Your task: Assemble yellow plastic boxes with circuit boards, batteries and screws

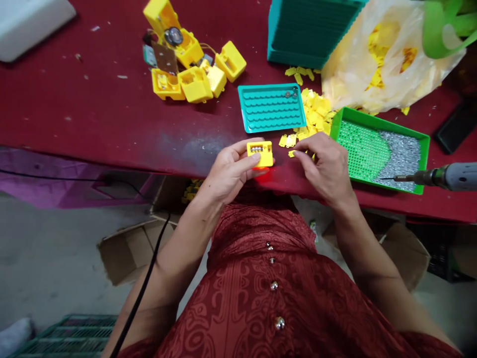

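**Two hands, two yellow pieces at the table's edge**

The left hand has a closed grip on one yellow case, its open compartment showing a short row of silvery cells (too small to count surely). The right hand pinches one small yellow piece between thumb and fingers, just beside the case. A red glow shows under the left hand.

Beyond them on the red table lies one shallow teal tray with scalloped rows; a few round silvery discs sit in its far right corner. Behind it stands one stack of teal trays. Loose yellow pieces — far too many to count — heap between the tray and one green bin, which holds many small metal parts.

One power screwdriver reaches over the bin from the right. One translucent bag with yellow contents lies behind. At far left of the tray, about six yellow housings cluster together — one beside a dark round part.
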Available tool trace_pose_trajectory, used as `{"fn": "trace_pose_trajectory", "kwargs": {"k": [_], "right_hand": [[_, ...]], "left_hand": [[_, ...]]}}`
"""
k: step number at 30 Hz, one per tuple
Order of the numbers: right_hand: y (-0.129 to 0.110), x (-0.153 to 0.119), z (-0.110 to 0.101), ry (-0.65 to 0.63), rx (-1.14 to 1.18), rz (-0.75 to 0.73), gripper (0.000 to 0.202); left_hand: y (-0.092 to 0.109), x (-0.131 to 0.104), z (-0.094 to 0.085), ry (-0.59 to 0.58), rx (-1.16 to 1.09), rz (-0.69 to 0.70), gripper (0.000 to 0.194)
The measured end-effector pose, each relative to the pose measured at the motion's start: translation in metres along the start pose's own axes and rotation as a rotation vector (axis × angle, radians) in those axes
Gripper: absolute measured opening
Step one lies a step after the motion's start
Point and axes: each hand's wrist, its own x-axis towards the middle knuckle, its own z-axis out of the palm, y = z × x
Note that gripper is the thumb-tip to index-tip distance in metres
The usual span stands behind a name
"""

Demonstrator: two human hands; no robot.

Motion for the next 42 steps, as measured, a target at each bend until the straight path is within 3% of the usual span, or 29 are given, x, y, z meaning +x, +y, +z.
{"fn": "trace_pose_trajectory", "kwargs": {"k": [5, 10, 13, 17, 22, 29, 36, 42], "right_hand": [[0.013, -0.007, 0.008, -0.041, -0.246, -0.014, 0.023], [-0.005, -0.001, 0.007, 0.012, -0.076, -0.106, 0.023], [-0.016, 0.005, 0.007, -0.047, -0.03, -0.114, 0.018], [-0.016, 0.01, 0.013, -0.122, -0.079, -0.156, 0.019], [-0.012, 0.011, 0.015, -0.083, -0.068, -0.184, 0.028], [-0.014, 0.016, 0.0, -0.283, -0.002, -0.154, 0.012], [-0.007, 0.017, 0.007, -0.149, 0.01, -0.164, 0.018], [0.023, 0.018, -0.007, -0.103, -0.306, -0.095, 0.025]], "left_hand": [[0.001, -0.002, 0.005, 0.01, 0.027, -0.003, 0.034], [-0.004, -0.002, 0.008, 0.03, 0.077, 0.001, 0.04], [-0.006, -0.003, 0.01, 0.026, 0.099, 0.001, 0.043], [-0.003, -0.007, 0.01, -0.042, 0.098, -0.037, 0.04], [-0.001, -0.006, 0.008, -0.103, 0.063, -0.084, 0.039], [-0.004, -0.004, 0.005, -0.132, 0.065, -0.113, 0.037], [0.001, -0.004, 0.0, -0.107, 0.038, -0.108, 0.038], [0.01, -0.004, -0.007, -0.012, 0.063, -0.031, 0.036]]}}
